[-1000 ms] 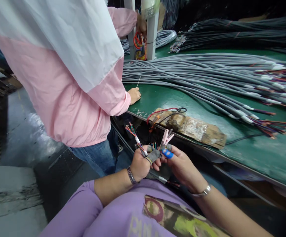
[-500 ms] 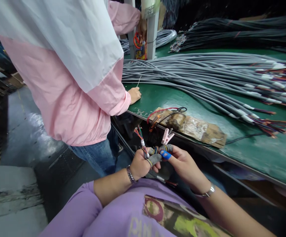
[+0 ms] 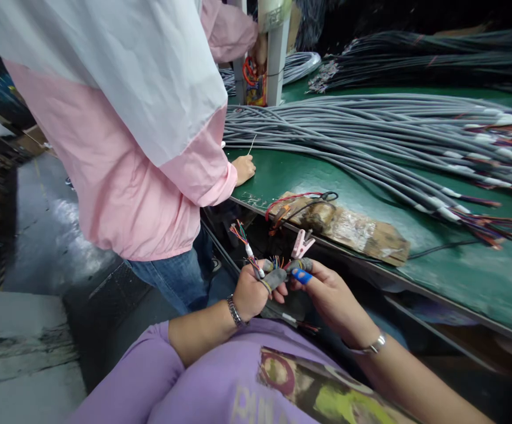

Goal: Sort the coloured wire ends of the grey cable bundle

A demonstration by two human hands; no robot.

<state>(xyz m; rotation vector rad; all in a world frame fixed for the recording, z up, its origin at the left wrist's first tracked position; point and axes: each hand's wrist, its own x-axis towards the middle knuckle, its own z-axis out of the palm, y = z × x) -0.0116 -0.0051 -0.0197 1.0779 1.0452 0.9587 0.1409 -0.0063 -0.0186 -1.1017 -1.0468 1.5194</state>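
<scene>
My left hand [image 3: 252, 290], its thumb and a finger in grey covers, is closed round a grey cable. The cable's white-wrapped end [image 3: 250, 252] tilts up past that hand, with thin coloured wires [image 3: 239, 232] fanned at the tip. More short coloured wires [image 3: 277, 262] stick up between the fingers of the same hand. My right hand [image 3: 326, 285], with blue tape on the thumb and a grey cover on the index finger, is pinched beside these wires. A thin reddish wire seems to run into its fingertips; the detail is small.
Beyond my right hand, a pink clip [image 3: 302, 244] and a taped board [image 3: 348, 227] with leads sit at the edge of the green table [image 3: 459, 282]. Grey cables [image 3: 348, 135] lie across it. A co-worker in a pink and white jacket [image 3: 119, 147] stands close at left.
My right hand has shifted slightly right, opening a small gap between the two hands. The fanned wires lean further left. The co-worker's lower hand stays on the table.
</scene>
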